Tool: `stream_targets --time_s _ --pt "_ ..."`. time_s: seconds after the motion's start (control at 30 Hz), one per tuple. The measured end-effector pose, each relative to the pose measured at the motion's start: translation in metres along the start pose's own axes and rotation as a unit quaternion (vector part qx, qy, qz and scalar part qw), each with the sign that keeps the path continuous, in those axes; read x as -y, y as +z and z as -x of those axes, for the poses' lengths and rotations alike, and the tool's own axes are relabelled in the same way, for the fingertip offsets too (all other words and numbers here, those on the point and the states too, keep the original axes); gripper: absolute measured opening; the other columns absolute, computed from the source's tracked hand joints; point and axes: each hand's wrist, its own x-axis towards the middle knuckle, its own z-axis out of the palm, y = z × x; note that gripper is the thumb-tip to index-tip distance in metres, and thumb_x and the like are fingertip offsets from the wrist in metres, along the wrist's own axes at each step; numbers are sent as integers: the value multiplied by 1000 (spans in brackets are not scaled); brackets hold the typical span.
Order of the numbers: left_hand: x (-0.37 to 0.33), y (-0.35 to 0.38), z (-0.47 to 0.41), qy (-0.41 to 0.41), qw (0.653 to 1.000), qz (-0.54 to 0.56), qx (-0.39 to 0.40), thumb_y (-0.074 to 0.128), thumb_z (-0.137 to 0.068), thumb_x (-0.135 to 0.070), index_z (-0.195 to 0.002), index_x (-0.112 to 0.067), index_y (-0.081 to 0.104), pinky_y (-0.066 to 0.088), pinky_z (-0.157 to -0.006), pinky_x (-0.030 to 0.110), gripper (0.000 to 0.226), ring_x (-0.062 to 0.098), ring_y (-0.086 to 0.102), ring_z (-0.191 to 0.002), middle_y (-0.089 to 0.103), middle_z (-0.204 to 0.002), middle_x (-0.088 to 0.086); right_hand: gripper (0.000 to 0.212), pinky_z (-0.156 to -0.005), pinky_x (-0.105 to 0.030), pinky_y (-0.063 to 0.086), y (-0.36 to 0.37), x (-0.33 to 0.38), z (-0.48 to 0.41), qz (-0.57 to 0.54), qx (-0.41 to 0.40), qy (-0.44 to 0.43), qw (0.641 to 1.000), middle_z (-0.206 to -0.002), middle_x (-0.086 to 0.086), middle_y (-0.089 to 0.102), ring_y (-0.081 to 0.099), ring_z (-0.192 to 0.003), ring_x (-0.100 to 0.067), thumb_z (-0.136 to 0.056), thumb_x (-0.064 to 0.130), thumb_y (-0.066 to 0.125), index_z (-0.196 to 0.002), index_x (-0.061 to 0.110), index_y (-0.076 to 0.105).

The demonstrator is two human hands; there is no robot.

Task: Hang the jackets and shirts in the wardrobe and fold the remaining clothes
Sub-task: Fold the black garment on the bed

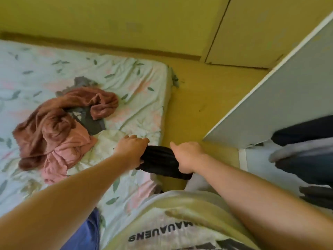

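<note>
L hand (132,150) & R hand (187,157) both grip one black garment (162,161), bunched into a short roll stretched btwn them. L fingers curl over its top edge w/ thumb tucked under. R fingers are clenched round the other end, w/ one digit sticking out toward the L hand. The cloth sags a bit below the R fist.

Under the L fingers is the bed (140,73), floral sheet w/ green leaves & pink blotches. The roll hangs over its near corner. Just beyond the L fingertips lies a crumpled cream garment (106,145). Further out to the L of them is a pink fleece garment (54,127) in a heap, w/ a grey garment (91,121) partly under it.

To the R of the R fingers stands the white wardrobe door (279,98), open. Behind it are shelves w/ dark folded clothes (306,134), blurred. Yellowish floor (198,98) lies beyond the R fingers.

Nearer the camera than both hands is the person's pale T-shirt (162,222). Its black print is upside down from here & reads approx "MAUAUENS", w/ one end cut off by the R forearm. No other writing is legible.
</note>
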Motion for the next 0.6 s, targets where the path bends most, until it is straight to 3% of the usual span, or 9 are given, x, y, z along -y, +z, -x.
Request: stream_targets --time_s 0.03,0.07,0.13,0.17,0.23,0.33,0.47,0.6 --pt "-6 -16 -10 23 999 -21 -7 76 -82 -45 -124 -30 53 43 -90 35 50 20 58 -112 67 -113 -6 83 -62 -35 36 -1 -9 10 -26 2 29 999 -105 -5 62 61 -93 -31 -82 23 66 -154 23 24" --pt "-14 -32 -19 49 998 -44 -18 75 -82 -45 -122 -31 55 43 -90 34 48 20 57 -112 67 -113 -7 79 -63 -36 40 -3 -19 20 -51 2 55 997 -108 -5 62 61 -96 -33 -83 23 65 -152 25 27" --pt "-34 -64 -37 101 990 -86 -44 74 -82 -45 -116 -32 58 43 -90 33 39 19 57 -109 66 -111 -9 39 -58 -34 44 -12 -42 40 -80 0 92 993 -96 -1 61 61 -83 -29 -83 21 62 -121 26 54" --pt "-46 -79 -44 125 985 -101 -57 73 -82 -45 -113 -32 59 43 -89 33 35 19 57 -107 65 -109 -10 22 -54 -32 42 -16 -55 52 -91 0 109 990 -89 0 59 59 -75 -26 -82 19 59 -103 24 58" --pt "-72 -111 -57 165 975 -123 -83 72 -82 -48 -108 -33 60 43 -86 33 32 19 57 -103 65 -105 -10 11 -52 -30 41 -26 -85 77 -115 -6 145 983 -81 -1 58 55 -67 -22 -81 12 56 -88 18 60" --pt "-115 -160 -71 216 961 -126 -120 72 -81 -52 -102 -32 58 48 -82 34 33 19 57 -99 63 -99 -9 14 -54 -31 42 -41 -131 126 -146 -32 188 971 -80 -2 55 54 -68 -23 -81 7 55 -91 13 61" --pt "-185 -233 -83 291 928 -134 -189 73 -81 -52 -101 -31 56 48 -74 34 34 19 55 -95 62 -95 -8 19 -57 -32 43 -65 -185 208 -152 -69 240 956 -86 0 55 58 -79 -23 -86 10 57 -102 19 56" --pt "-261 -323 -82 341 894 -125 -263 72 -85 -48 -99 -28 48 48 -68 35 34 20 52 -83 53 -84 -5 16 -58 -33 43 -101 -229 306 -147 -121 325 926 -85 -2 54 57 -79 -24 -88 8 56 -100 17 54"
